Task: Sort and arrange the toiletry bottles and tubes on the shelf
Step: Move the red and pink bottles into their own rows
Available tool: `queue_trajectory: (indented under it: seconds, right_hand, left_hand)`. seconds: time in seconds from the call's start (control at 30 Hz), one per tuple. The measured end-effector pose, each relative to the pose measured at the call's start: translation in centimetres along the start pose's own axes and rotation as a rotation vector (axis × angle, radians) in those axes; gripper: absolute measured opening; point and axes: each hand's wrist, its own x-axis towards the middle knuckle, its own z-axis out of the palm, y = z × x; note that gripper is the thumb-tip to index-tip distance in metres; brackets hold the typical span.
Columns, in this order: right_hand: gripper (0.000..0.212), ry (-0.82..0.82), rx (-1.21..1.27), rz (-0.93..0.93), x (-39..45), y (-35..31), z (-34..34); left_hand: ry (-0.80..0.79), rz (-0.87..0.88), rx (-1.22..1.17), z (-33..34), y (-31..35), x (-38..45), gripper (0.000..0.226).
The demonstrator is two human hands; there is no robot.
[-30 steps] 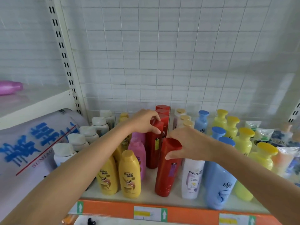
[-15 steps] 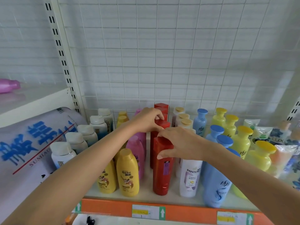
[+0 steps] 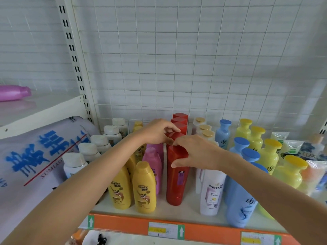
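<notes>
1. White wire-grid back panel (image 3: 159, 68) behind a white shelf with an orange front strip (image 3: 134, 225); bottles stand in rows running front to back.
2. Row of tall red plastic bottles mid-shelf; front red bottle (image 3: 176, 183) upright near the shelf edge.
3. Right hand (image 3: 196, 152) grips the front red bottle's cap, thumb on its front face.
4. Left hand (image 3: 157, 131) pinches the cap of the second red bottle (image 3: 175, 136) just behind.
5. Left of the reds: pink bottles (image 3: 152, 161), yellow Rejoice bottles (image 3: 144, 190), white-capped bottles (image 3: 74, 161).
6. Right: white Pantene bottle (image 3: 211, 193), blue bottles (image 3: 242, 200), lime-yellow bottles (image 3: 290, 174), soft refill pouches (image 3: 313, 174) at the far edge.
7. Pink bottle (image 3: 14, 92) lies on the upper left shelf.
</notes>
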Motion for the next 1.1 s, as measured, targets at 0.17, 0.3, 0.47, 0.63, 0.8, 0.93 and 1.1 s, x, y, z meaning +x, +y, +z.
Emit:
queue_trajectory:
  seconds: [0.17, 0.3, 0.47, 0.63, 0.8, 0.93, 1.1]
  right_hand:
    - [0.062, -0.023, -0.001, -0.001, 0.2, 0.0, 0.0]
    - [0.057, -0.041, -0.006, 0.002, 0.2, 0.1, 0.1]
    - [0.052, -0.046, 0.029, -0.01, 0.3, 0.1, 0.3]
    - [0.064, -0.003, 0.024, -0.026, 0.7, -0.4, -0.9]
    - [0.047, 0.059, -0.057, -0.083, 3.1, -1.5, -1.8]
    - [0.038, -0.019, -0.098, -0.094, 5.7, -2.6, -1.0]
    - [0.036, -0.119, -0.117, -0.071, 8.0, -3.3, 0.5]
  left_hand:
    - [-0.003, 0.003, -0.019, -0.3, -0.3, -0.2, 0.049]
    - [0.123, 0.017, -0.083, -2.7, -1.3, -1.1, 0.033]
    - [0.236, -0.026, 0.032, -6.1, -3.5, -3.3, 0.022]
    - [0.195, -0.122, 0.09, -7.5, -6.6, -5.9, 0.016]
    - [0.023, -0.179, 0.094, -7.3, -7.8, -7.9, 0.025]
    - [-0.209, -0.19, 0.194, -5.5, -7.5, -7.9, 0.044]
    - [-0.127, -0.141, 0.301, -4.0, -8.1, -6.6, 0.038]
